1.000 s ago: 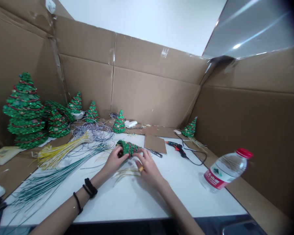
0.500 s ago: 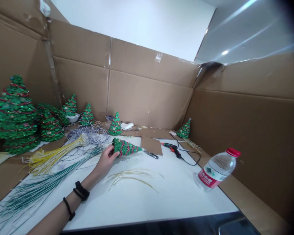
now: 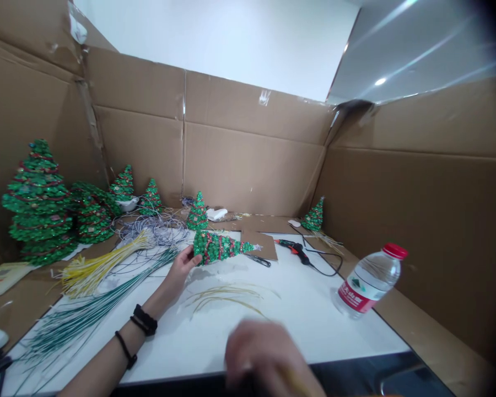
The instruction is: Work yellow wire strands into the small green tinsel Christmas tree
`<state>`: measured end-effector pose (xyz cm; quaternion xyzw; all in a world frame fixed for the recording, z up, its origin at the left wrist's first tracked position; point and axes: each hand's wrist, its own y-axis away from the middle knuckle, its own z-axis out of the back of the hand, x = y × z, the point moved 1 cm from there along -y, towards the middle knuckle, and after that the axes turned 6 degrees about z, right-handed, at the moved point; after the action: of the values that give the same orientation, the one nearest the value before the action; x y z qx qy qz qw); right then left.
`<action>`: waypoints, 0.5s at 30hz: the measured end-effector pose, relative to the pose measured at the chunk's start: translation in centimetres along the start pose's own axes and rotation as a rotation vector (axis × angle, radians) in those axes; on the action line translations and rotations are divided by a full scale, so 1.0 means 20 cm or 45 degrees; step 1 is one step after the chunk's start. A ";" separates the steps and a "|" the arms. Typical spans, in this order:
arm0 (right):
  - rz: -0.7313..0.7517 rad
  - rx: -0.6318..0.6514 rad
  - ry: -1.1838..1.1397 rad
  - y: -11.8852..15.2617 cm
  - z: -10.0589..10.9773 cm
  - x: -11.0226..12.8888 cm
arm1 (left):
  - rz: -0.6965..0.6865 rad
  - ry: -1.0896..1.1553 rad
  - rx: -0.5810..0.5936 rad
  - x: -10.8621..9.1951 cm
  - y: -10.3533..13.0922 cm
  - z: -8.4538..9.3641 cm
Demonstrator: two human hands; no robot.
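My left hand (image 3: 187, 263), with black bands on its wrist, is closed round the base of a small green tree (image 3: 221, 247) trimmed with red. The tree lies sideways above the white board (image 3: 169, 347), its star tip pointing right. At the bottom centre my right hand (image 3: 264, 350) is smeared by motion; its fingers cannot be made out. Thin pale yellow strands (image 3: 227, 294) lie on the board between the hands. Beyond the tree's tip are a brown cardboard piece (image 3: 264, 245) and a dark-handled cutter (image 3: 259, 260).
A glue gun (image 3: 293, 249) with a cable and a water bottle (image 3: 370, 281) stand right. Yellow stems (image 3: 103, 264), green stems (image 3: 91, 309) and tangled wire (image 3: 152, 227) lie left. More trees (image 3: 41, 209) line the cardboard walls (image 3: 248, 160).
My right hand has come into view at the bottom. The held tree has turned slightly and its star tip now shows. The view has shifted a little to the left.
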<state>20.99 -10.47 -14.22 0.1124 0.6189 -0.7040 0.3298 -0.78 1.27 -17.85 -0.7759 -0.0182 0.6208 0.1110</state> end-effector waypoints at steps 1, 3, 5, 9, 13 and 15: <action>-0.088 0.070 -0.144 0.00 -0.06 -0.05 | -0.010 -0.008 -0.005 0.00 0.00 0.00; -0.458 0.253 -0.481 0.03 -0.22 -0.19 | -0.027 -0.025 -0.017 -0.01 0.00 0.01; -0.891 0.471 -0.660 0.11 -0.42 -0.33 | -0.043 -0.047 -0.034 -0.01 -0.01 0.01; -1.023 1.065 -0.677 0.30 -0.70 -0.44 | -0.185 -0.294 -0.112 0.00 -0.02 0.02; -0.907 1.181 -0.809 0.40 -0.73 -0.38 | -0.512 -0.916 -0.297 0.02 -0.01 0.02; -0.883 1.195 -0.834 0.40 -0.72 -0.35 | -0.686 -1.221 -0.304 0.03 0.00 0.03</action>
<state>27.57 5.39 -19.67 -0.1809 0.1151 -0.9616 0.1712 -1.16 1.36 -18.45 -0.3819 -0.3341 0.8474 0.1562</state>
